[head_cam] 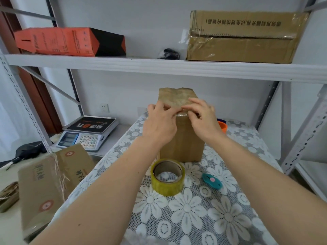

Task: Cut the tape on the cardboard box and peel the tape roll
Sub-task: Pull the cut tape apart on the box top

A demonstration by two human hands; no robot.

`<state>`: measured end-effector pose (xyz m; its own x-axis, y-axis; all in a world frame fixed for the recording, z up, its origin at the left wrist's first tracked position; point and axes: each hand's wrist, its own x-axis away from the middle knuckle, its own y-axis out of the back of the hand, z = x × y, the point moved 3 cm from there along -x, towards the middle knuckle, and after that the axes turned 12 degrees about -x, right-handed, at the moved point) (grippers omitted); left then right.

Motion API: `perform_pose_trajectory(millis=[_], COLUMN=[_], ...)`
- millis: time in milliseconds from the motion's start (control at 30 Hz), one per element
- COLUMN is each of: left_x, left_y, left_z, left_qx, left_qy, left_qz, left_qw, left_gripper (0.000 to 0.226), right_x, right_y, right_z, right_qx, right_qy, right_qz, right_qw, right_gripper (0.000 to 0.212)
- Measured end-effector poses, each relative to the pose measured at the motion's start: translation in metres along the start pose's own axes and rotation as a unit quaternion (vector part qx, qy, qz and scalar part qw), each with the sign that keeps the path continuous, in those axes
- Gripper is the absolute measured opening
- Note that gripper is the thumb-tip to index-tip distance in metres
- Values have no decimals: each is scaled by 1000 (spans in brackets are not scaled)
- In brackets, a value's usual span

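A tall brown cardboard box [182, 138] wrapped in glossy tape stands upright on the flowered tablecloth. My left hand [160, 124] and my right hand [203, 119] both rest on its near top edge, fingertips meeting and pinching at the tape there. A yellowish tape roll [167, 176] lies flat just in front of the box. A small teal cutter [211, 181] with a pink button lies to the right of the roll, untouched.
A digital scale [88, 133] sits at the left, with a printed cardboard box [51, 184] nearer me. An orange object [222, 126] peeks out behind the box. The shelf above [159, 65] holds an orange box and a large carton. Metal shelf posts stand at right.
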<state>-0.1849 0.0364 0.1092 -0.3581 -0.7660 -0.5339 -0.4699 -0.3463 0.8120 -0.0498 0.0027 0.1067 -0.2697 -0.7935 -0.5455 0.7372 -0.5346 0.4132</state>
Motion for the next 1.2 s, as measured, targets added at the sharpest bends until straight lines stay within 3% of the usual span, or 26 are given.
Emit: perform_pose_trajectory(millis=[200,400,533,667,767,833,900,1033,1200], left_x=[5,11,20,14,14,28,49,82,101], left_y=[1,5,0,2,17,24,22,-5,-25], left_z=[-3,2,2,1,7,10,10,14,32], left_qx=[-96,-123,-145,-188,-45,62,83,91,103], left_qy=[-69,-101,-113,-163,-106,-79,-80,-38,57], left_qz=[-20,-36,-42,-26,-12,-86,-128,-19,22], left_qw=[993,987,982,968,993,991,985,995,993], left_gripper=[35,37,47,45,36,24,18,20,27], right_x=[7,6,14,14,20,34,48,68,82], right_y=[4,6,3,3,9,18,20,21,25], right_z=[6,7,0,5,11,11,6,-3,-2], right_qx=[190,207,258,257,195,178,181,184,186], right_qy=[101,101,91,51,31,58,73,60,76], right_qz=[62,66,96,125,62,-22,-44,-66,-60], right_qw=[975,971,957,957,978,982,980,979,978], right_gripper=[35,22,49,54,49,43,39,32,26])
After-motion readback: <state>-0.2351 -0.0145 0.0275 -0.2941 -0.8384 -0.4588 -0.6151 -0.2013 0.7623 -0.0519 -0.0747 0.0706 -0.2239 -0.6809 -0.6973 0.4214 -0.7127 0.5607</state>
